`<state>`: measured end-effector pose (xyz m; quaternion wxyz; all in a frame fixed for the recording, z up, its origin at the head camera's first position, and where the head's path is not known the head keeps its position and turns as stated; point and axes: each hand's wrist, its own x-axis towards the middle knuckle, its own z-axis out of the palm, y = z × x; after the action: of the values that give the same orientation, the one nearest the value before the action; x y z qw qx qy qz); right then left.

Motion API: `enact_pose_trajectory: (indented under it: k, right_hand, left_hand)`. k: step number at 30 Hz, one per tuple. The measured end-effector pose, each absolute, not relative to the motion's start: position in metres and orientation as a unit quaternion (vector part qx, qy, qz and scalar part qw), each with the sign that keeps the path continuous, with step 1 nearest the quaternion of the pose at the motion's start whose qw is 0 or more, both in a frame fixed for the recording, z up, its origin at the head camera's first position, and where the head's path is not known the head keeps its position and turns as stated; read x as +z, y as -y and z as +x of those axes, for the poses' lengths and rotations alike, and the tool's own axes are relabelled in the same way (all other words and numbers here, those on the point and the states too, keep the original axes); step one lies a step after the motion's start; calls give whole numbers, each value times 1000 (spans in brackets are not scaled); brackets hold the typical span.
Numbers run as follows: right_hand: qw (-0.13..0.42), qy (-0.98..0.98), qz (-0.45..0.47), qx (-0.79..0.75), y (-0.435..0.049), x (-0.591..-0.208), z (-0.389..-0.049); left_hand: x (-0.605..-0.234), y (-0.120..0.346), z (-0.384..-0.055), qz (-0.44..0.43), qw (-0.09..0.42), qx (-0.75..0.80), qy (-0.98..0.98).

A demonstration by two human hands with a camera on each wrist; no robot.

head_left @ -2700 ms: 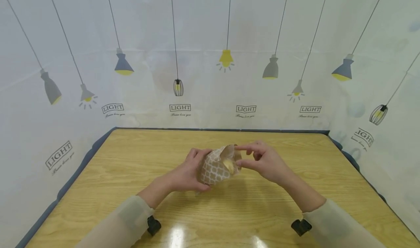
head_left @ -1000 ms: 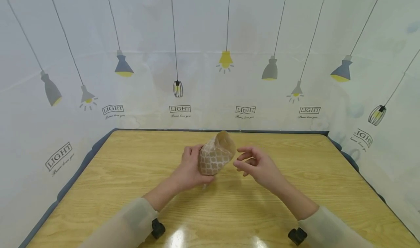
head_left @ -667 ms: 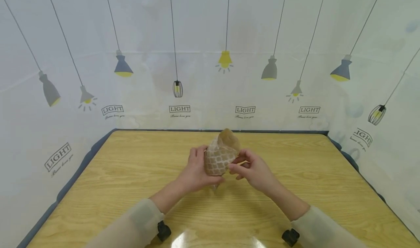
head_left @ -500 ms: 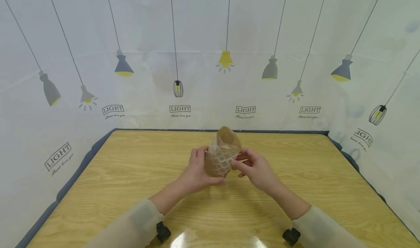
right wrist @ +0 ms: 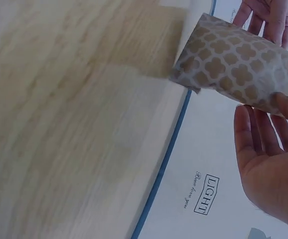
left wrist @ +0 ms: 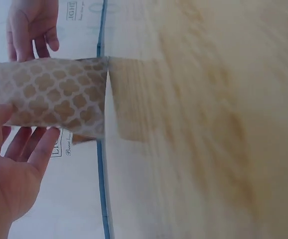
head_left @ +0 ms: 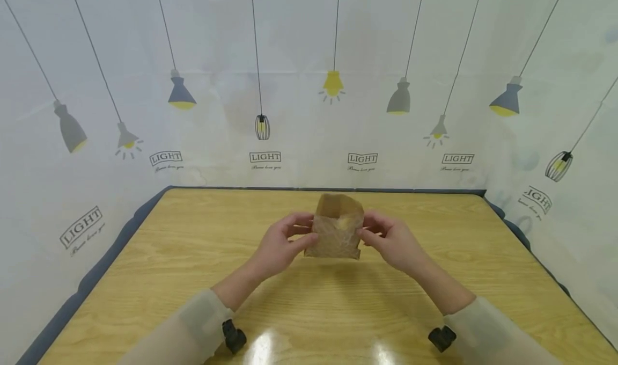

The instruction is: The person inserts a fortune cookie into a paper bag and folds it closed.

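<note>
A brown paper bag [head_left: 333, 242] with a white lattice print stands upright between my hands over the middle of the table, its mouth open at the top. Something pale yellow [head_left: 344, 224] shows inside; its kind cannot be made out. My left hand [head_left: 280, 244] holds the bag's left side between thumb and fingers. On the right side, my right hand [head_left: 398, 244] pinches the paper in the same way. In the left wrist view, the patterned bag [left wrist: 54, 94] has its bottom edge very close to the tabletop. The right wrist view shows the printed bag [right wrist: 238, 62] between both hands.
The wooden table [head_left: 193, 220] has a glossy top that reflects light near the front. A white cloth wall [head_left: 299, 102] printed with hanging lamps stands along its back and sides. Small black mounts [head_left: 234, 337] sit by both sleeve cuffs.
The bag, earlier gripped round its body by the left hand and tilted, is now upright with its mouth spread wider. The right hand first left it, then took hold of its right side.
</note>
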<state>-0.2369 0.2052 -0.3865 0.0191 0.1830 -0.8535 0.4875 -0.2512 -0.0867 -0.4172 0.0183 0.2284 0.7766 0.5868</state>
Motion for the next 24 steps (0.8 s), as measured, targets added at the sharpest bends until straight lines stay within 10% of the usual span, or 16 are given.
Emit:
enact_pose_trajectory:
  k: [24]
  right_hand:
    - [29,860,199,469,-206,-387,-233]
  left_hand:
    - [-415,97,-252,226,21,576,-785]
